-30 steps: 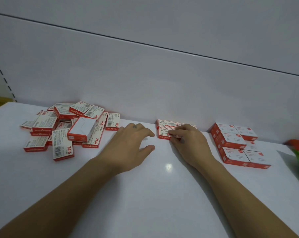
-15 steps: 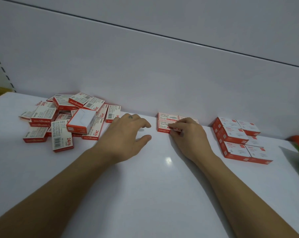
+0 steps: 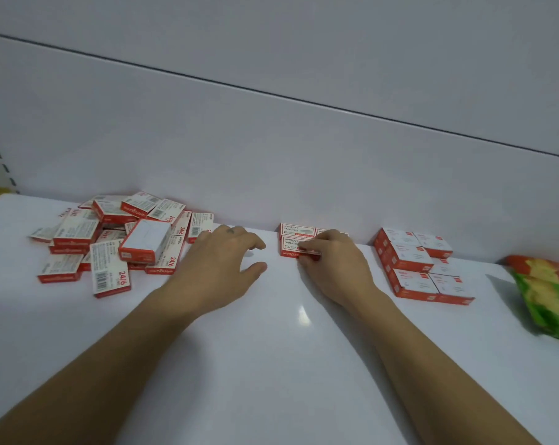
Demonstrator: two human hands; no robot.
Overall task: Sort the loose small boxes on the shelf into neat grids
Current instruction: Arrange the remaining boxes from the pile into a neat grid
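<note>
Red-and-white loose pile (image 3: 117, 239) lies left of my half-built grid (image 3: 292, 231).
My right hand (image 3: 332, 264) pinches a box (image 3: 308, 252) at the grid's near edge; my left hand (image 3: 220, 268), spread and empty, sits between grid and pile.

A white shelf (image 3: 271, 364) runs along a pale back wall (image 3: 271, 155). At its left end lies a loose heap (image 3: 111, 242) of small red and white boxes, tipped and overlapping at all angles. The left grip (image 3: 222, 268) sits just right of the heap, fingers loosely spread and holding nothing. At the middle, against the wall, a small block (image 3: 295, 231) of boxes lies flat and edge to edge. The right grip (image 3: 332, 264) covers its right part, fingertips pinching the near box (image 3: 291, 247). Farther right stands a tidy grid (image 3: 413, 264) of stacked boxes. A green and red packet (image 3: 547, 293) lies at the far right edge.
</note>
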